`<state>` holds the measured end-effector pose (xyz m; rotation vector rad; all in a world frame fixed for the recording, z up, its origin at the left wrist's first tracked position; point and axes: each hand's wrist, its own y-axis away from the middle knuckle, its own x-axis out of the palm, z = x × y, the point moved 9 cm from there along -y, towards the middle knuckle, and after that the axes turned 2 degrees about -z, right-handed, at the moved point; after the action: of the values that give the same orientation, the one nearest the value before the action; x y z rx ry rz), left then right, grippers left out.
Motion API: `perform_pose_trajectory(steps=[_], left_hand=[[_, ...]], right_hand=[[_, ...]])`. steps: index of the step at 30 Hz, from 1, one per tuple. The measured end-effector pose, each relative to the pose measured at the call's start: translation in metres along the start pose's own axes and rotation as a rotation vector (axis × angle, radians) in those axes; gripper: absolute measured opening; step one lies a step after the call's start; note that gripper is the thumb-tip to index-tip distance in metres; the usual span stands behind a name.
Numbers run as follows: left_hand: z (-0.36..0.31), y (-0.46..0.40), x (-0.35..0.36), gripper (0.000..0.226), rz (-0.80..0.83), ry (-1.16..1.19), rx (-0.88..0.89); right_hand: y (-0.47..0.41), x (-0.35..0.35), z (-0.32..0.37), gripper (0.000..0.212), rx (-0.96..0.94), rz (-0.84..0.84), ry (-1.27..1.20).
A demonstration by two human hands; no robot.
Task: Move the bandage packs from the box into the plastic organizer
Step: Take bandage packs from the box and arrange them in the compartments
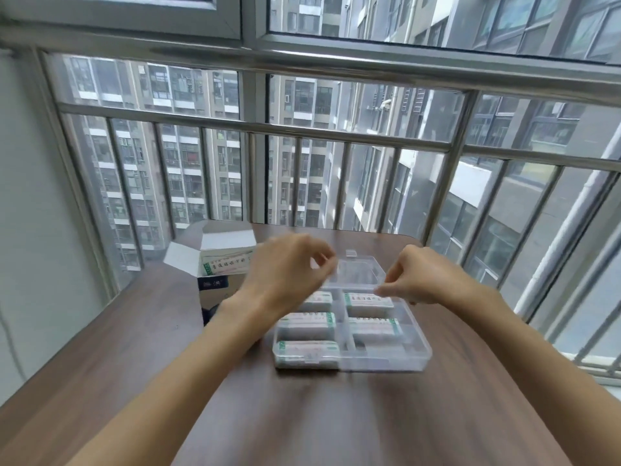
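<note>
Two bare forearms reach in from the near edge of the dark wooden tabletop (134,331) toward its middle. Just past them lies the clear plastic organizer (416,356), with bandage packs (307,349) filling its compartments: three down the left column, two in the right column, while the nearest right compartment looks unfilled. The left hand (285,267) hovers above the organizer's far left part, fingers curled with thumb and fingertips close together; motion blur hides whether anything is pinched there, so its grip cannot be told. The right hand (420,277) hovers over the far right side, fingers curled toward the edge of the raised transparent lid (359,272); whether it actually grips the lid is unclear through the blur. Neither hand touches any pack, which lie below and nearer than the fingertips. Farther left, toward the far left corner, stands the open box (215,287), flaps up, with more packs showing inside. Beyond the tabletop's far edge runs a metal railing (302,132) before windows.
</note>
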<state>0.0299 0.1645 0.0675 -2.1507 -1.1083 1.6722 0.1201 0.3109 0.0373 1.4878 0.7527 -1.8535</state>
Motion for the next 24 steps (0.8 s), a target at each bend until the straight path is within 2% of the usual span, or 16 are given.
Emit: perform_pose_trajectory(steps=[3, 5, 7, 9, 10, 12, 15, 16, 18, 19, 21, 22, 24], left_hand=[[0.044, 0.032, -0.071, 0.01, -0.48, -0.076, -0.092], [0.081, 0.049, -0.09, 0.02, -0.578, -0.119, -0.21], [0.113, 0.062, -0.094, 0.032, -0.575, -0.131, -0.333], [0.139, 0.073, -0.088, 0.045, -0.545, -0.076, -0.454], [0.153, 0.08, -0.082, 0.05, -0.522, -0.005, -0.526], [0.176, 0.09, -0.064, 0.053, -0.464, 0.263, -0.676], [0.191, 0.099, -0.033, 0.055, -0.376, 0.751, -0.81], [0.193, 0.101, -0.029, 0.063, -0.389, 0.871, -0.822], [0.191, 0.101, -0.029, 0.075, -0.414, 0.921, -0.797], [0.187, 0.1, -0.03, 0.069, -0.413, 0.888, -0.755], [0.172, 0.096, -0.034, 0.038, -0.399, 0.802, -0.629], [0.166, 0.094, -0.034, 0.032, -0.401, 0.776, -0.583], [0.16, 0.096, -0.034, 0.033, -0.412, 0.774, -0.545]], right_hand=[[0.013, -0.016, 0.057, 0.019, -0.208, -0.147, -0.133], [0.024, -0.017, 0.1, 0.024, -0.365, -0.235, -0.223], [0.029, -0.008, 0.133, 0.04, -0.508, -0.282, -0.222], [0.024, 0.01, 0.157, 0.05, -0.607, -0.321, -0.088], [0.02, 0.019, 0.168, 0.047, -0.641, -0.338, -0.042], [0.018, 0.03, 0.177, 0.029, -0.664, -0.396, -0.047], [0.029, 0.033, 0.169, 0.008, -0.665, -0.6, -0.145], [0.034, 0.034, 0.166, 0.003, -0.681, -0.653, -0.156], [0.044, 0.036, 0.158, 0.009, -0.699, -0.718, -0.173], [0.047, 0.039, 0.156, 0.013, -0.707, -0.735, -0.171], [0.05, 0.043, 0.154, 0.013, -0.699, -0.741, -0.164], [0.051, 0.045, 0.154, 0.012, -0.69, -0.733, -0.169], [0.054, 0.048, 0.156, 0.015, -0.664, -0.697, -0.206]])
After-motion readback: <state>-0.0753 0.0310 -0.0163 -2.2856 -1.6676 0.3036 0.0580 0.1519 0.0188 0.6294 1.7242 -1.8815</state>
